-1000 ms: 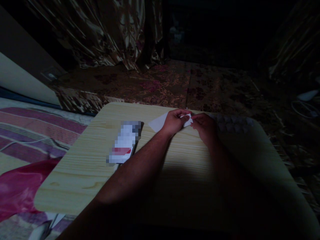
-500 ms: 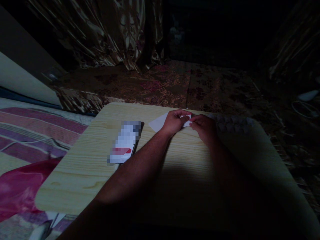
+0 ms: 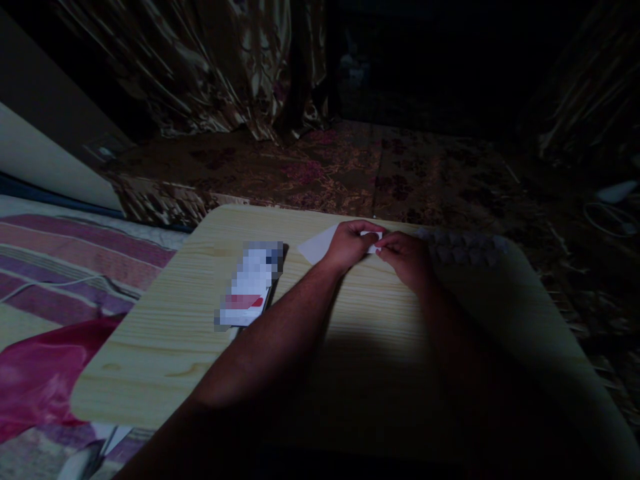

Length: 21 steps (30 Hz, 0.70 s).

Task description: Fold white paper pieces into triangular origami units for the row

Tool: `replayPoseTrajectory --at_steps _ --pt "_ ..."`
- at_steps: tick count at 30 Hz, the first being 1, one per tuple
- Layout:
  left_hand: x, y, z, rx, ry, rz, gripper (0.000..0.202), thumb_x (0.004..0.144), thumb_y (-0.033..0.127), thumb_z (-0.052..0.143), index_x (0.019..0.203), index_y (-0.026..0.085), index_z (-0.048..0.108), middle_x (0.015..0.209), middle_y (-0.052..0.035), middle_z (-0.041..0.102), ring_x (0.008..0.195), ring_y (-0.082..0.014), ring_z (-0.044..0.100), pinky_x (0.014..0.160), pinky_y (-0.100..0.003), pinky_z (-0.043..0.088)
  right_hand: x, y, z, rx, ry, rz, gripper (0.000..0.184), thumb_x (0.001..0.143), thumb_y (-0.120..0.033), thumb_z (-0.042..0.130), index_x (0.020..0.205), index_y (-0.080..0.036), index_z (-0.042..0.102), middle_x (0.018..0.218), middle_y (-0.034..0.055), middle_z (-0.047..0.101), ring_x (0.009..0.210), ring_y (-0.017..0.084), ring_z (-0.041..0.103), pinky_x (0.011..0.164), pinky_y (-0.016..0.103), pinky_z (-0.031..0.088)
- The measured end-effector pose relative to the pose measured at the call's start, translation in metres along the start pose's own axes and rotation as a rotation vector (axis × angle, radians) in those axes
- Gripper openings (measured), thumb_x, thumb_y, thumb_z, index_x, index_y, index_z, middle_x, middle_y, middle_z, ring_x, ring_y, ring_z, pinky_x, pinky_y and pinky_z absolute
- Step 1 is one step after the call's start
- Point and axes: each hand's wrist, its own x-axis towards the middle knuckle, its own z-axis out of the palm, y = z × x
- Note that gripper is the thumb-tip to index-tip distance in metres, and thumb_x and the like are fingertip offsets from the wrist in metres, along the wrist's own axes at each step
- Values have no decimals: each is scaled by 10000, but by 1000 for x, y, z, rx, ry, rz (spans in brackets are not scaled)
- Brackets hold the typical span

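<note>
Tabletop of pale rounded wood (image 3: 150,360) fills the lower frame, with a blurred white-and-red packet (image 3: 249,287) lying left of centre. Just above centre, left hand (image 3: 350,245) and right hand (image 3: 407,257) meet, both pinching a small white paper sheet (image 3: 316,247). Folding looks barely begun, as its left corner lies flat and unfolded.

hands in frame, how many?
2. Left hand over the wooden table's far side, right hand just beside it; both pinch the white paper. Dark surroundings could hide others.
</note>
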Motion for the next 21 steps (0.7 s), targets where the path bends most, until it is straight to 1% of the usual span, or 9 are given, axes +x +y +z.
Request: replayPoseTrajectory --at_steps 3,6,9,13,16,21 --pt "0 1 0 -16 8 -5 245 694 243 719 906 154 805 662 -16 687 529 -94 513 514 -221 370 0 -2 -1 9 2 9 125 762 -318 714 830 -218 746 677 -6 706 616 148 618 573 271 447" --pt "-1 2 1 -38 10 -5 251 694 275 747 903 150 803 691 -26 706 549 -99 529 530 -224 384 0 -1 -2 37 1 17 140 786 -331 693 845 -212 736 654 -6 695 607 152 623 580 279 468" --pt "-2 4 1 -70 -10 8 262 707 325 762 894 145 801 727 -40 729 588 -111 560 565 -232 411 1 2 -2 113 6 45 170 797 -375 705 843 -211 697 671 -3 697 594 152 631 585 290 501" --pt "-2 6 1 -134 -36 9 276 718 360 755 881 144 806 762 -56 747 652 -135 604 619 -249 457 3 6 -1 202 47 65 245 778 -436 742 832 -220 640 695 -5 693 589 149 640 573 289 525" --pt "0 5 1 -188 -52 -24 274 704 320 729 897 143 809 773 -61 756 674 -153 637 646 -264 484 4 7 -1 223 66 52 299 779 -494 735 850 -223 630 722 -4 692 606 148 647 569 285 537" --pt "0 4 2 -216 -36 -76 301 598 183 725 887 138 799 756 -51 759 624 -148 641 624 -269 494 4 11 -2 202 49 21 344 824 -560 686 859 -221 632 704 -4 665 596 138 615 554 274 522"
